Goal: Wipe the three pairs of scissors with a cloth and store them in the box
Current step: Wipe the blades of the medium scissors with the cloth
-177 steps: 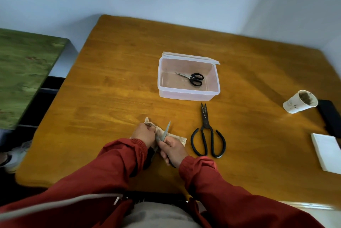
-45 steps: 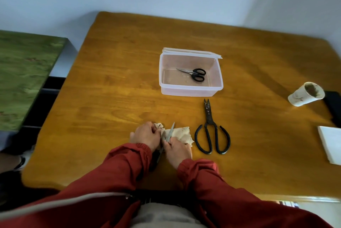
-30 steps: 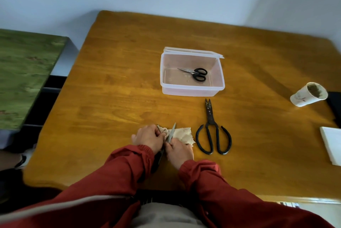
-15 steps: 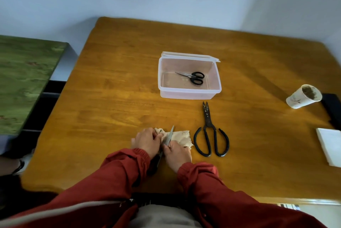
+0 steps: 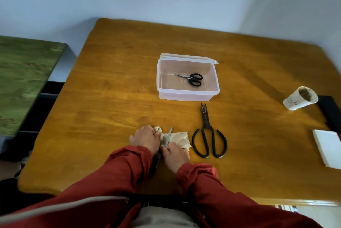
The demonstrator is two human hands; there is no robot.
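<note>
Gripped mid-size scissors (image 5: pixel 168 136) in right hand (image 5: pixel 176 155), with blade aimed up and away toward box (image 5: pixel 186 96); pinched bunched cloth (image 5: pixel 180 138) against blade with left hand (image 5: pixel 144 140). Noted large black scissors (image 5: pixel 207 125), judged unwiped, just right of right hand, long axis toward box, and small pair (image 5: pixel 193 80) already inside. Worked near front edge of wooden table (image 5: pixel 110 89) in pale-walled corner.

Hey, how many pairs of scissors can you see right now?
3: the small scissors lie in the box; the large scissors lie on the table, right of the cloth; the third pair, mostly hidden, is in the right hand.
</note>
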